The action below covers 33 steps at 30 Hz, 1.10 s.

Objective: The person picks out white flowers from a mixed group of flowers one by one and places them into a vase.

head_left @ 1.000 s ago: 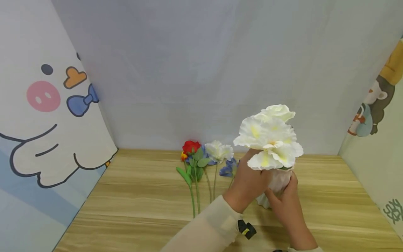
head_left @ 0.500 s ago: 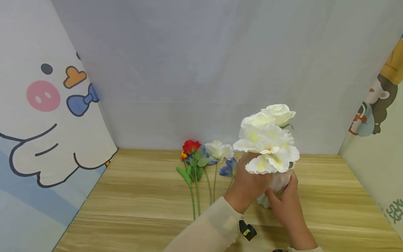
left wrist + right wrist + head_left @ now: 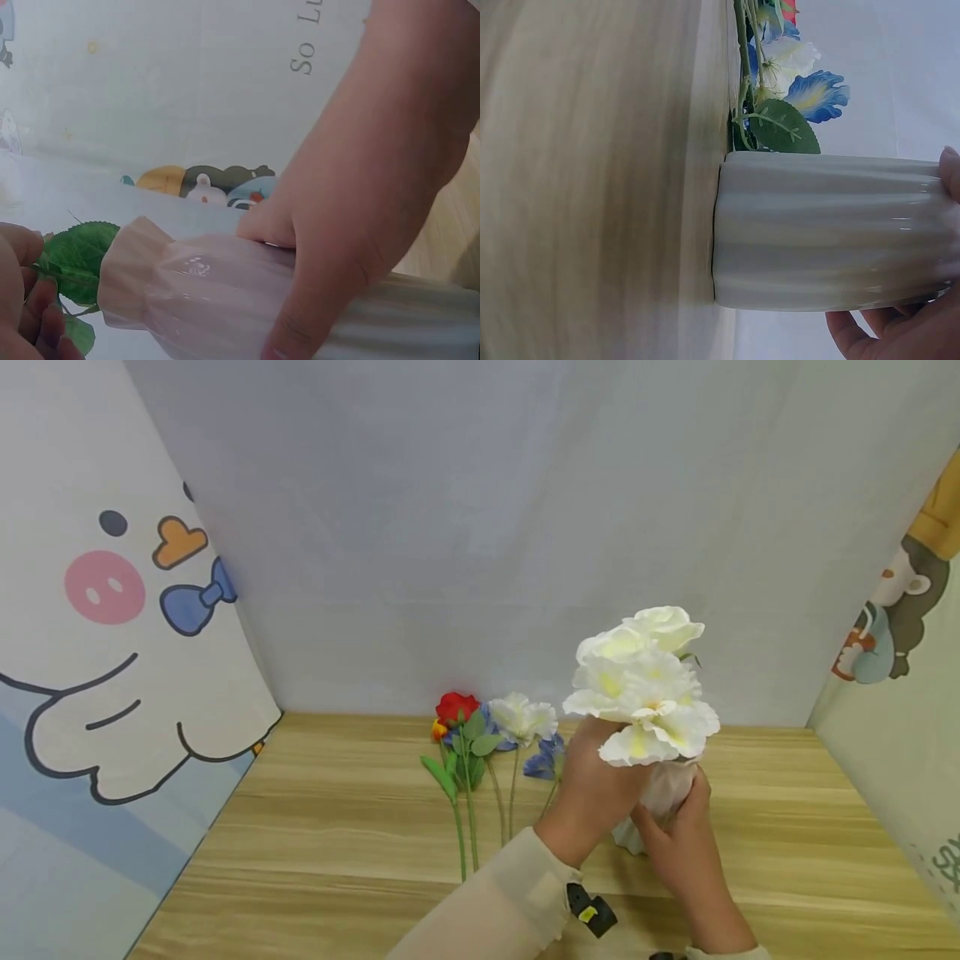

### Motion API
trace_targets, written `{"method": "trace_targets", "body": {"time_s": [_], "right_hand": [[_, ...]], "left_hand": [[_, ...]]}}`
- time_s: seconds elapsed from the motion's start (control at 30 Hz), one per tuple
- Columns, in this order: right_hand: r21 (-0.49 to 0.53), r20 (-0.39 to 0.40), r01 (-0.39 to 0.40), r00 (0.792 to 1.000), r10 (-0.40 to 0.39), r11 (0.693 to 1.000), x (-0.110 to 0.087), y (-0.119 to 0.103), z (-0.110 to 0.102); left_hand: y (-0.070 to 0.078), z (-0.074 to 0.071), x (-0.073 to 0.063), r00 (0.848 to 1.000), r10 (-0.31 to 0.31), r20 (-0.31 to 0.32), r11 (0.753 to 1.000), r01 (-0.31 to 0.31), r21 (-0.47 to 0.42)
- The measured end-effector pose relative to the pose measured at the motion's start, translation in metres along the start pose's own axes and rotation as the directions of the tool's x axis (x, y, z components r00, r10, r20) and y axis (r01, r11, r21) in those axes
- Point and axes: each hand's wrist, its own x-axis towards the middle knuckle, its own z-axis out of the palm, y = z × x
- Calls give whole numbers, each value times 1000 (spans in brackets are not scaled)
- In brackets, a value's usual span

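Leafy stem (image 3: 81, 259) pinched by the fingers of the left hand (image 3: 600, 781), just outside the mouth of the vase (image 3: 666, 789); vase gripped on the worktop (image 3: 337, 835) by the right hand (image 3: 684, 843). White blooms (image 3: 637, 689) are nudged slightly up and right versus half a second ago, so probably not settled yet.

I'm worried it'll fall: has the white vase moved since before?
No, the white vase shows no clear shift either way against the wooden table in the head view.

Vase (image 3: 666, 789) partly hidden by white blossoms (image 3: 641, 693)
Left hand (image 3: 10, 285) cut off at eight o'clock in the left wrist view.
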Motion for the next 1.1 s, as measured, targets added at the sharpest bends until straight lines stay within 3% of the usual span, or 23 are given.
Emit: {"method": "trace_targets", "body": {"time_s": [0.2, 0.47, 0.77, 0.87, 1.1], "right_hand": [[6, 8, 14, 1000, -14, 1000, 1, 1, 0], [22, 23, 8, 1000, -8, 1000, 2, 3, -1], [28, 29, 10, 1000, -11, 1000, 2, 2, -1], [35, 29, 5, 1000, -6, 999, 2, 3, -1], [33, 22, 10, 1000, -11, 999, 2, 4, -1]], "left_hand": [[10, -3, -7, 991, -134, -23, 983, 130, -132], [13, -3, -5, 997, -73, -40, 987, 66, -150], [3, 1, -7, 994, -105, -34, 994, 105, -2], [-3, 5, -8, 990, -142, -17, 990, 142, 15], [-8, 12, -8, 992, -126, -22, 989, 128, 79]]}}
